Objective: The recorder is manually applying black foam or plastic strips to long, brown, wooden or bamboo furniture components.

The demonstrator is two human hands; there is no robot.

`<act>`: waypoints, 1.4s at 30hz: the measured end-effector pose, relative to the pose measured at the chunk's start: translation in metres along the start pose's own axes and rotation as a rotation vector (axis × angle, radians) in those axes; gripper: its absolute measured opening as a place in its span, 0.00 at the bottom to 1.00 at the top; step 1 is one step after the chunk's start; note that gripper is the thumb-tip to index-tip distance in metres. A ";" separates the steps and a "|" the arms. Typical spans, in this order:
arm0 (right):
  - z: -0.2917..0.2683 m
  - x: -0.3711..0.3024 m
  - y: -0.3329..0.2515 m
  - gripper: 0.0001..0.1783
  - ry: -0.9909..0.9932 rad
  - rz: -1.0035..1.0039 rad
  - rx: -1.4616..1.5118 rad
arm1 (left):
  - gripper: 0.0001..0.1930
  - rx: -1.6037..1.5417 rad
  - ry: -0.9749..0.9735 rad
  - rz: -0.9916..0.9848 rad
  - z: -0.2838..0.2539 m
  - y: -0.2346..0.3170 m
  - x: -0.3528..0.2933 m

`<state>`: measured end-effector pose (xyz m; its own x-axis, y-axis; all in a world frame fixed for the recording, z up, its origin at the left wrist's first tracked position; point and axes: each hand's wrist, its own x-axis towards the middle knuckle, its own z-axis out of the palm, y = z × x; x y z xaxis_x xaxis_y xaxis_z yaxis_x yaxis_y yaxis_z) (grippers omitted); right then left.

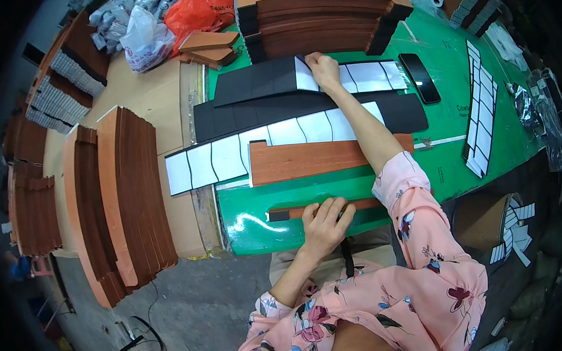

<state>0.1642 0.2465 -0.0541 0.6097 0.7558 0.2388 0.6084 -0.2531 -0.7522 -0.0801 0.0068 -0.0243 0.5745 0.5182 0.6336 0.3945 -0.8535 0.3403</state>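
My right hand reaches to the far side of the table, its fingers closed at the edge of a sheet of black adhesive pads. White backing with dark cut lines shows to the right of that hand. Close to the near table edge, my left hand has its fingers closed over a narrow reddish-brown wooden strip with a black end piece. Between my hands lies a wider brown wooden board, beside a long white cut backing strip.
Stacked brown boards stand on the left, and a curved stack at the back. A phone lies right of the pads, with another white strip farther right. An orange plastic bag sits at the back. A bin holds white scraps.
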 end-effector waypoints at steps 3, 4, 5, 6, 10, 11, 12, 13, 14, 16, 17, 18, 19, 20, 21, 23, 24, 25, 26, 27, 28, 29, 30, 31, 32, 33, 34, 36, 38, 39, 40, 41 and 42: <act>0.001 -0.018 -0.012 0.13 -0.026 -0.033 -0.054 | 0.08 0.014 0.003 -0.005 -0.001 0.000 -0.001; 0.001 -0.025 -0.012 0.11 -0.066 -0.164 -0.150 | 0.08 0.017 0.003 -0.007 -0.001 0.000 -0.001; 0.001 -0.030 -0.013 0.09 -0.107 -0.296 -0.245 | 0.08 0.013 0.000 -0.011 -0.001 0.000 -0.001; 0.002 -0.033 -0.014 0.09 -0.112 -0.298 -0.242 | 0.08 0.010 -0.004 -0.017 -0.002 0.000 -0.002; 0.000 -0.034 -0.010 0.06 -0.065 -0.405 -0.315 | 0.10 0.005 -0.011 -0.009 -0.002 0.000 0.000; 0.000 -0.035 -0.008 0.07 -0.054 -0.414 -0.283 | 0.10 0.006 -0.010 -0.003 -0.002 0.000 -0.001; 0.001 -0.035 -0.008 0.08 -0.042 -0.423 -0.251 | 0.10 0.006 -0.008 0.004 -0.002 -0.001 0.000; 0.001 -0.036 -0.007 0.08 -0.047 -0.423 -0.255 | 0.10 0.003 -0.008 -0.001 -0.002 -0.001 -0.001; 0.001 -0.036 -0.007 0.09 -0.050 -0.438 -0.260 | 0.11 0.005 -0.012 0.003 -0.002 -0.002 -0.001; 0.002 -0.036 -0.011 0.10 -0.056 -0.454 -0.265 | 0.11 0.007 -0.014 0.003 -0.003 -0.003 -0.001; 0.002 -0.035 -0.016 0.11 -0.084 -0.375 -0.259 | 0.11 0.009 -0.018 0.005 -0.003 -0.004 -0.001; 0.002 -0.035 -0.020 0.12 -0.111 -0.296 -0.251 | 0.10 0.013 -0.021 0.007 -0.004 -0.004 -0.002; 0.003 -0.032 -0.017 0.12 -0.109 -0.295 -0.255 | 0.10 0.009 -0.020 0.008 -0.003 -0.004 -0.002; 0.004 -0.029 -0.014 0.14 -0.079 -0.186 -0.199 | 0.10 0.001 -0.019 0.011 -0.002 -0.004 -0.001; 0.004 -0.026 -0.012 0.15 -0.047 -0.078 -0.143 | 0.10 -0.006 -0.019 0.014 -0.002 -0.004 -0.001; 0.004 -0.023 -0.016 0.16 -0.048 0.043 -0.093 | 0.10 -0.007 -0.019 0.011 -0.001 -0.004 -0.002; 0.003 -0.021 -0.018 0.17 -0.047 0.163 -0.043 | 0.10 -0.008 -0.019 0.010 -0.001 -0.004 -0.003; -0.001 -0.021 -0.020 0.18 -0.065 0.199 -0.010 | 0.10 -0.011 -0.020 0.010 -0.001 -0.004 -0.003; 0.000 -0.020 -0.017 0.18 -0.064 0.201 -0.012 | 0.09 -0.007 -0.019 0.009 -0.001 -0.004 -0.003; 0.001 -0.018 -0.014 0.19 -0.045 0.230 0.118 | 0.09 -0.004 -0.018 0.008 -0.001 -0.004 -0.003; 0.002 -0.015 -0.010 0.19 -0.024 0.258 0.248 | 0.09 -0.006 -0.018 0.008 -0.001 -0.003 -0.004; 0.003 -0.011 -0.003 0.19 -0.020 0.258 0.247 | 0.10 -0.007 -0.019 0.010 -0.001 -0.002 -0.003; 0.003 -0.007 0.002 0.20 -0.036 0.271 0.379 | 0.11 -0.008 -0.020 0.012 -0.002 -0.001 -0.003; 0.004 -0.008 -0.001 0.20 -0.061 0.283 0.513 | 0.11 -0.006 -0.021 0.009 -0.005 -0.001 -0.001; 0.004 -0.010 -0.003 0.20 -0.065 0.283 0.513 | 0.14 -0.039 -0.072 -0.020 -0.008 0.000 0.001; 0.003 -0.014 -0.005 0.19 -0.088 0.236 0.320 | 0.17 -0.071 -0.123 -0.050 -0.012 0.001 0.003; 0.002 -0.018 -0.009 0.18 -0.109 0.187 0.128 | 0.17 -0.068 -0.123 -0.052 -0.022 0.004 0.010; 0.002 -0.023 -0.005 0.17 -0.023 0.049 0.035 | 0.23 -0.237 -0.192 -0.086 -0.047 0.008 0.029; 0.000 -0.025 -0.011 0.16 -0.051 0.033 0.003 | 0.26 -0.118 -0.206 0.008 -0.065 -0.018 0.051; 0.001 -0.026 -0.011 0.16 -0.039 -0.012 -0.033 | 0.26 -0.037 -0.304 -0.002 -0.070 -0.038 0.069; 0.003 -0.026 -0.013 0.16 -0.045 -0.017 -0.027 | 0.25 0.052 -0.399 -0.016 -0.072 -0.063 0.090; 0.006 -0.027 -0.014 0.15 -0.039 -0.042 -0.034 | 0.24 0.152 -0.422 -0.027 -0.064 -0.093 0.103; 0.007 -0.026 -0.017 0.15 -0.030 -0.067 -0.039 | 0.24 0.254 -0.444 -0.036 -0.051 -0.124 0.114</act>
<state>0.1339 0.2354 -0.0520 0.5515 0.7897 0.2690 0.6672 -0.2240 -0.7104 -0.1004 0.1684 0.0413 0.7848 0.5672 0.2498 0.5498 -0.8232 0.1420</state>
